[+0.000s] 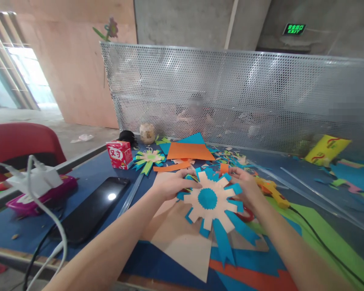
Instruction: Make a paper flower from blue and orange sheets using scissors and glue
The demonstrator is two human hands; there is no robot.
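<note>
A paper rosette (195,199) faces me, tilted up over the table. It has a pale petalled ring, a blue scalloped disc (207,198) in the middle, blue tabs behind, and two blue ribbon tails (223,241) hanging down. My left hand (177,184) grips its upper left edge, with some fingertips hidden behind the paper. My right hand (244,184) is closed at the upper right edge, its fingers partly behind the tabs. A small orange piece of paper (224,168) shows beside the right fingertips. Under the rosette lies a pale sheet (182,250).
A yellow glue gun (271,190) with a black cable lies right of my right hand. To the left are a black phone (94,208), a power strip (42,194) and a red box (119,154). Behind lie a green rosette (149,158) and orange paper (189,151), before a perforated metal screen (230,93).
</note>
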